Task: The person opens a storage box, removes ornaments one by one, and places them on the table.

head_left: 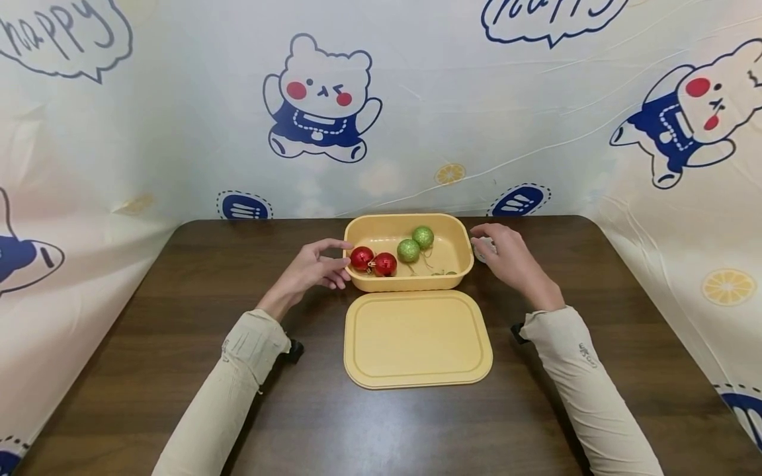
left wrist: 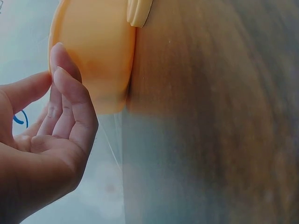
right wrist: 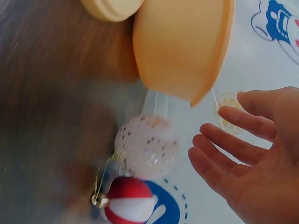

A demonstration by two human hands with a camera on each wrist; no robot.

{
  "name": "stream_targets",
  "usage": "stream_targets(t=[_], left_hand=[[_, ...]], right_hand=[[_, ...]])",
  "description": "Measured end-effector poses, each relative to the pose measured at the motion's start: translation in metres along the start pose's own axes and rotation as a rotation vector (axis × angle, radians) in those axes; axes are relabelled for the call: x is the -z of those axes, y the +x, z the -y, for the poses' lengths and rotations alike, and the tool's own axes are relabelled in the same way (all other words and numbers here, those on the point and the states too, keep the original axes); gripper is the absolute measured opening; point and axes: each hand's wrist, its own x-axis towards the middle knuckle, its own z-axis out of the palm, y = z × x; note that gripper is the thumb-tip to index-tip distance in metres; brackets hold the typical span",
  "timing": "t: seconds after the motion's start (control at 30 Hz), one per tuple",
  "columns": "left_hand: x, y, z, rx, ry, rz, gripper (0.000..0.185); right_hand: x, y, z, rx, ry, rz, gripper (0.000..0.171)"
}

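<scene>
A yellow rectangular box [head_left: 408, 283] stands near the table's back edge. Inside it lie two shiny red ornament balls [head_left: 385, 264] at the left and two glittery green ornament balls [head_left: 409, 250] near the middle. My left hand [head_left: 307, 268] is at the box's left end, its fingertips by the rim and its fingers loosely bent. Off the box's right end, my right hand [head_left: 513, 259] hovers with spread fingers, holding nothing. Below it are a white speckled ball [right wrist: 147, 147] and a red-and-white ball [right wrist: 130, 199] with a gold cord, largely hidden in the head view.
A yellow lid [head_left: 419, 338] lies flat on the brown wooden table [head_left: 381, 430], directly in front of the box. Behind the table hangs a pale printed cloth [head_left: 417, 119] with bear drawings.
</scene>
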Motion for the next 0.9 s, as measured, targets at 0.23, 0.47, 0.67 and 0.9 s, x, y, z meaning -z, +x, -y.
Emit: stream_targets(t=[0.23, 0.47, 0.67, 0.9], left_hand=[[0.0, -0.001, 0.0, -0.001, -0.008, 0.0, 0.046], [0.0, -0.001, 0.001, -0.003, -0.006, -0.003, 0.045], [0.001, -0.002, 0.0, -0.003, -0.015, -0.004, 0.044], [0.0, -0.002, 0.0, -0.006, -0.015, -0.003, 0.045]], right_hand=[[-0.006, 0.008, 0.018, 0.055, -0.034, 0.002, 0.032], [-0.011, 0.016, 0.028, 0.106, -0.036, -0.005, 0.032], [-0.018, 0.025, 0.034, 0.115, -0.037, 0.006, 0.032], [-0.027, 0.038, 0.041, 0.135, -0.032, 0.032, 0.031]])
